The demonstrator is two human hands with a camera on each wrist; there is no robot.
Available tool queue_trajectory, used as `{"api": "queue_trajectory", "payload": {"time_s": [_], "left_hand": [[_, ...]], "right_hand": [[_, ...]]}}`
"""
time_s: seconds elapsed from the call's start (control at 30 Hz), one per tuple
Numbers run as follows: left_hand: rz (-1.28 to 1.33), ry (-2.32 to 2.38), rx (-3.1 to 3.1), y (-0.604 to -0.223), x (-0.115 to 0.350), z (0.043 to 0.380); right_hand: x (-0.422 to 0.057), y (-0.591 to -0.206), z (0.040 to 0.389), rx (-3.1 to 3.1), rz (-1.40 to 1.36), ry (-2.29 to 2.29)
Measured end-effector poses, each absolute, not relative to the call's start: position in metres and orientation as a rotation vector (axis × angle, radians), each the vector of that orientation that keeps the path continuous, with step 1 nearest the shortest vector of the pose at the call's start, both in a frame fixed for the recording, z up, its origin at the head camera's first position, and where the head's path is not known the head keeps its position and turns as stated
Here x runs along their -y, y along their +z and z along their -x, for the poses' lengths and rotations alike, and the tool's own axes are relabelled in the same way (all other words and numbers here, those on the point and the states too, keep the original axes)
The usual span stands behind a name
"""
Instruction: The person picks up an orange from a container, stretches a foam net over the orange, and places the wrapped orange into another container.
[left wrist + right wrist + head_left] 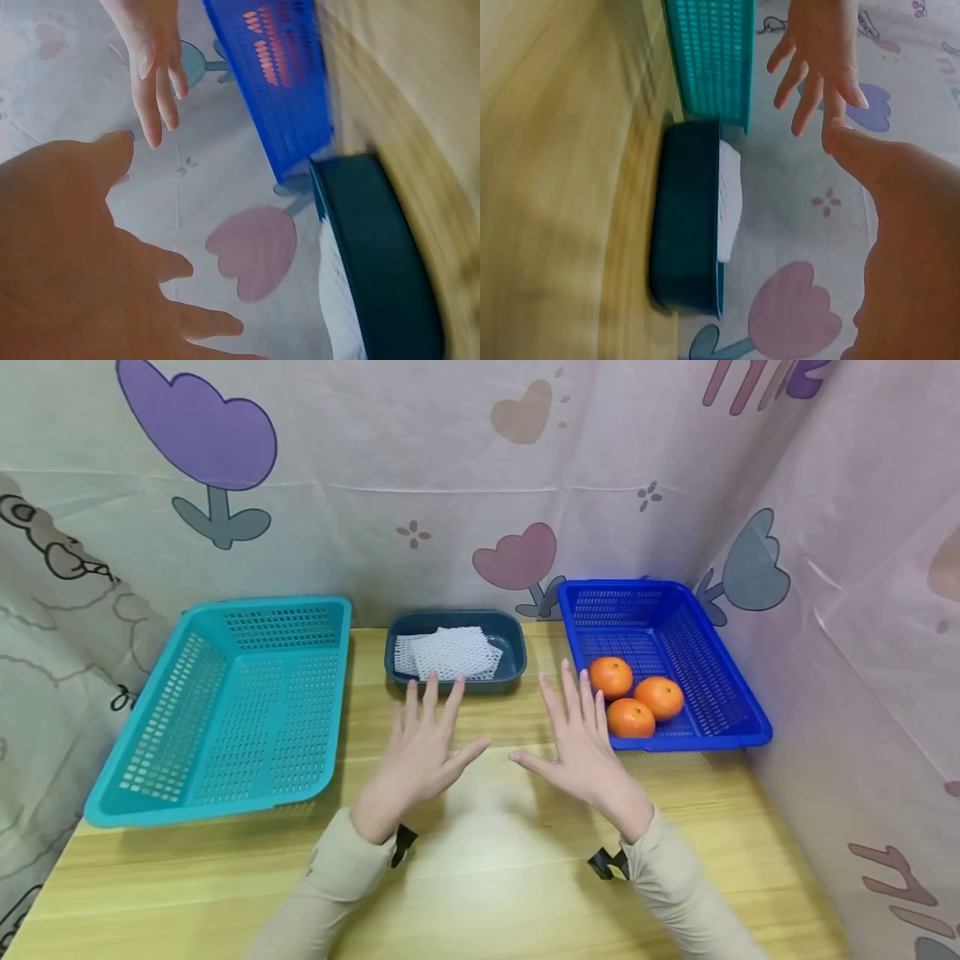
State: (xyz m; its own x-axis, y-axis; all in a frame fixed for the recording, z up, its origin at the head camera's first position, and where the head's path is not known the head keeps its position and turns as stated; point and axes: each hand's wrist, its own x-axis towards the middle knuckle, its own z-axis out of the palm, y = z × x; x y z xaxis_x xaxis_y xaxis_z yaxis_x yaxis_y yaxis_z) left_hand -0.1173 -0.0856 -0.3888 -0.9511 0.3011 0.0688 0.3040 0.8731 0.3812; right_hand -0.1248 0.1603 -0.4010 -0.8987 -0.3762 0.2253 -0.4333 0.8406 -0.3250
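Observation:
Both hands are held out with fingers spread and nothing in them. My left hand is in front of the small dark teal bin, its fingertips overlapping the near rim in the head view. White foam mesh sleeves lie flat in that bin. My right hand is beside the blue basket, fingertips close to its left wall. Three oranges sit together in the left front part of this basket. In the left wrist view the right hand also shows, apart from the left.
A larger turquoise basket stands at the left of the wooden table. Printed cloth hangs along the back and the sides, right behind the containers. Dark wrist camera straps show at both cuffs.

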Motion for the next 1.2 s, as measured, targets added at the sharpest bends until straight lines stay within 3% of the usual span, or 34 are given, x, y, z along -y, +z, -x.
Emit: {"api": "queue_trajectory", "payload": {"time_s": [0.4,0.73,0.97,1.2], "left_hand": [[0.806,-0.834,2.866,-0.372,0.029,0.16],[0.969,-1.294,2.76,-0.375,-0.026,0.203],[1.124,-1.169,2.753,-0.386,-0.073,0.232],[1.103,-0.864,2.931,-0.405,-0.117,0.246]], "right_hand": [[-0.207,-0.386,0.141,2.916,-0.518,0.735],[-0.238,-0.376,0.171,2.965,-0.4,1.009],[-0.265,-0.373,0.198,3.015,-0.328,1.132],[-0.286,-0.379,0.219,3.133,-0.337,1.065]]}}
